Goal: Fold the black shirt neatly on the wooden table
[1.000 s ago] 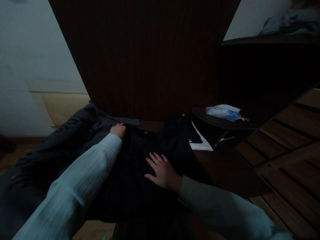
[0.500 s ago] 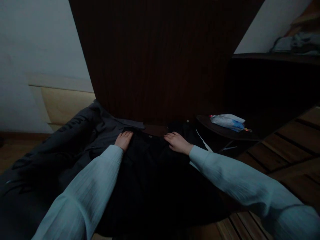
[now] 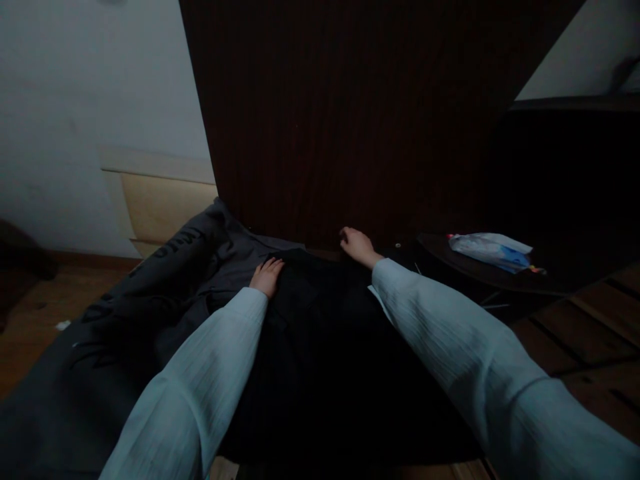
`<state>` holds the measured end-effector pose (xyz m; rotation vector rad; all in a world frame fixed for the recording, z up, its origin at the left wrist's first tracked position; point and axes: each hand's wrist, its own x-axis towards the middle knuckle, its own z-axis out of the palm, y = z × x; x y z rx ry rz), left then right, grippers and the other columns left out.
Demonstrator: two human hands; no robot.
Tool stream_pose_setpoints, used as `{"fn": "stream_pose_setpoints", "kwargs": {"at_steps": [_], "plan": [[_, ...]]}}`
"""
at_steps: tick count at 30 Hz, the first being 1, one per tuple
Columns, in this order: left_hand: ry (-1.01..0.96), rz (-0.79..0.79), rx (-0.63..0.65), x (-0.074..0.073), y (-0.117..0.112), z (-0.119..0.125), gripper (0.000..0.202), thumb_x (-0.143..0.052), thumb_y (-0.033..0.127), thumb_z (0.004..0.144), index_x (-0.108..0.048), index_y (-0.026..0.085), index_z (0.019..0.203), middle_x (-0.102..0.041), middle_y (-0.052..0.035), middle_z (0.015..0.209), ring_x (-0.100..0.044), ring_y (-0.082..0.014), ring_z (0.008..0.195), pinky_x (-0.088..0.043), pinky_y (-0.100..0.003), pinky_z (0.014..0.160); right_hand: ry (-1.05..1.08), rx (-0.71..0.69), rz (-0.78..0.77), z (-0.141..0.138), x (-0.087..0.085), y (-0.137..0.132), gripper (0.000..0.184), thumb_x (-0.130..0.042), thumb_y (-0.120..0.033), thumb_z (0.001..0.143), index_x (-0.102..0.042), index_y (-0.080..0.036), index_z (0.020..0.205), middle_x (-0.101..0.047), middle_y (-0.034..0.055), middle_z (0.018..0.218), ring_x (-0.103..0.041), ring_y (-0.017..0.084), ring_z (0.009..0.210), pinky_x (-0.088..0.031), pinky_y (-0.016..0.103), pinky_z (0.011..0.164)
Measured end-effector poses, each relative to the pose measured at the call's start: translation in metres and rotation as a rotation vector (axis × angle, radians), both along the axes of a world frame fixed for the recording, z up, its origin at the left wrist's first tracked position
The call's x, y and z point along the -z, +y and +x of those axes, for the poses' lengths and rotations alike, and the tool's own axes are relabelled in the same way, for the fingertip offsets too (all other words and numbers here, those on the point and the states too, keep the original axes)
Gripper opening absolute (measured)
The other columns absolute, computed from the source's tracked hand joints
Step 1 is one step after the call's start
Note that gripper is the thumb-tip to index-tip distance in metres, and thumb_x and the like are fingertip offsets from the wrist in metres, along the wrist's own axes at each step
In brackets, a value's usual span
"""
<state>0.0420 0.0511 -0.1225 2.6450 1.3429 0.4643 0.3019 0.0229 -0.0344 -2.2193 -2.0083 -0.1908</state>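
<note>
A black garment [image 3: 320, 347] lies spread in front of me, its folds hard to make out in the dim light. My left hand [image 3: 268, 276] rests flat near its upper left edge, fingers stretched out over the cloth. Beyond the upper right edge is my right hand [image 3: 358, 246], with its fingers bent downward. Its fingertips are dark and turned away, so I cannot see whether they hold anything. To the left, a dark grey garment [image 3: 200, 267] with black lettering lies rumpled, partly touching the black one.
A dark wood panel [image 3: 350, 120] rises directly behind the garments. At right, a white and blue plastic packet [image 3: 493, 251] sits on a dark rounded shelf [image 3: 465, 263]. Wooden slats [image 3: 575, 340] show at lower right, and a wood floor [image 3: 55, 313] at left.
My right hand has moved away from me, from lying on the black cloth to its far edge, and its fingers have bent. The left hand stays on the cloth. My view has shifted left.
</note>
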Motion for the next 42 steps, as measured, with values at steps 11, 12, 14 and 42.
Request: {"fn": "stream_pose_setpoints", "kwargs": {"at_steps": [11,12,14,42], "plan": [[-0.56,-0.059,-0.244,0.008,0.017,-0.015,0.039,-0.051,0.016,0.07,-0.052,0.013,0.109,-0.061,-0.0121,0.102,-0.056,-0.024,0.098,-0.043,-0.039,0.09,0.042,-0.427,-0.129,-0.086,0.063,-0.012,0.036,-0.041,-0.021,0.085,-0.05,-0.013,0.119,-0.053,0.0123,0.12,-0.048,0.022,0.11,-0.04,0.032,0.089],[-0.607,-0.132,-0.24,0.008,0.018,-0.017,0.041,-0.055,0.018,0.069,-0.051,0.015,0.109,-0.063,-0.0097,0.097,-0.058,-0.0227,0.092,-0.045,-0.038,0.087,0.073,-0.416,-0.128,-0.084,0.063,-0.012,0.036,-0.041,-0.02,0.084,-0.051,-0.014,0.118,-0.053,0.0116,0.12,-0.048,0.021,0.11,-0.04,0.031,0.089],[-0.706,-0.257,-0.245,0.007,0.021,-0.021,0.049,-0.062,0.021,0.064,-0.049,0.017,0.111,-0.063,-0.0068,0.095,-0.06,-0.0192,0.081,-0.048,-0.036,0.081,0.121,-0.392,-0.126,-0.079,0.061,-0.012,0.035,-0.042,-0.018,0.084,-0.051,-0.015,0.117,-0.055,0.0107,0.117,-0.05,0.02,0.108,-0.04,0.031,0.089],[-0.615,-0.186,-0.179,0.005,0.026,-0.025,0.027,-0.045,0.015,0.065,-0.063,0.017,0.085,-0.064,-0.0059,0.099,-0.057,-0.0205,0.096,-0.042,-0.037,0.091,0.669,-0.144,-0.055,-0.051,0.055,-0.066,0.021,-0.056,-0.023,0.074,-0.054,-0.016,0.094,-0.06,0.0004,0.073,-0.056,0.011,0.066,-0.042,0.022,0.063]]}}
